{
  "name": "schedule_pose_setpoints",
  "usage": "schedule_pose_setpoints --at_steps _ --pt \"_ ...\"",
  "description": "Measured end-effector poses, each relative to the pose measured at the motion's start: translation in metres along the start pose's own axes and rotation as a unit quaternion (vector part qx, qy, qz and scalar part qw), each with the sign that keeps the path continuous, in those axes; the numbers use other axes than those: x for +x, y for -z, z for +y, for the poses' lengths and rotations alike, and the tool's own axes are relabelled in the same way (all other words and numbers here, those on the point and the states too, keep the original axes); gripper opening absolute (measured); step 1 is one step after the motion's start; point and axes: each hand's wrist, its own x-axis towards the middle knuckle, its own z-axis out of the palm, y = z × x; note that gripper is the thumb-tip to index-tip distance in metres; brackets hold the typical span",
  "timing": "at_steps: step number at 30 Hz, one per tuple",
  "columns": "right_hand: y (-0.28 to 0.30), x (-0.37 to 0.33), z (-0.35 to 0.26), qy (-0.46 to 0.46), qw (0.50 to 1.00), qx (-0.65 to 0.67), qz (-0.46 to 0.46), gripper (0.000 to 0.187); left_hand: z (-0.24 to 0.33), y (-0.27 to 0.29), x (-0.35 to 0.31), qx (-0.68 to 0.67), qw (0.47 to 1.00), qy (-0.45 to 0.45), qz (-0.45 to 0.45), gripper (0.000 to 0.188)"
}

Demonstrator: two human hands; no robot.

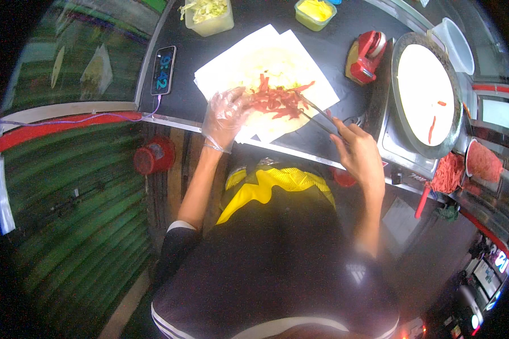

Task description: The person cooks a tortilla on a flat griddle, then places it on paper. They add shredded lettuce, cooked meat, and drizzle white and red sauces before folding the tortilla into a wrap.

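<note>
On white paper (pixel 213 73) lies a pale round flatbread (pixel 288 123), heaped with red meat strips (pixel 277 103) and some shredded yellowish filling (pixel 260 63). My left hand (pixel 226 113), in a clear plastic glove, rests at the left edge of the heap. Its fingers are loosely bent and apart, touching the flatbread's side. With my bare right hand (pixel 353 144) I grip metal tongs (pixel 322 121), whose tips reach into the meat strips from the right. Glare washes out much of the flatbread and paper.
A phone (pixel 163 70) with a cable lies at left. Behind stand tubs of shredded cabbage (pixel 209 16) and yellow filling (pixel 315 13). At right are a red-handled tool (pixel 369 56), a round griddle (pixel 401 107) carrying a pale flatbread (pixel 424 90), and a tub of red meat (pixel 483 161).
</note>
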Motion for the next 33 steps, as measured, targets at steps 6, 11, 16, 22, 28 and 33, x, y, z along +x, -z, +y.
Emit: schedule_pose_setpoints --at_steps 6,11,16,22,28,33 --pt "0.042 -0.055 0.011 -0.047 0.982 0.067 0.172 0.048 0.014 0.011 -0.001 -0.162 0.982 0.099 -0.02 0.045" --pt "0.091 -0.13 0.042 -0.215 0.899 0.002 0.382 0.038 0.04 0.019 -0.005 -0.145 0.979 0.092 0.107 0.035" --pt "0.097 -0.14 0.067 -0.295 0.87 0.001 0.395 0.034 0.029 0.005 0.015 -0.151 0.975 0.115 0.116 0.023" --pt "0.104 -0.114 0.11 -0.192 0.869 0.013 0.456 0.032 0.02 0.004 0.039 -0.004 0.993 0.035 0.115 0.02" --pt "0.12 -0.066 0.144 -0.204 0.872 -0.044 0.443 0.033 0.036 0.009 0.042 -0.091 0.982 0.077 0.144 0.021" --pt "0.117 -0.114 0.107 -0.191 0.864 0.019 0.466 0.028 0.03 0.011 0.023 -0.025 0.981 0.183 0.061 0.023"
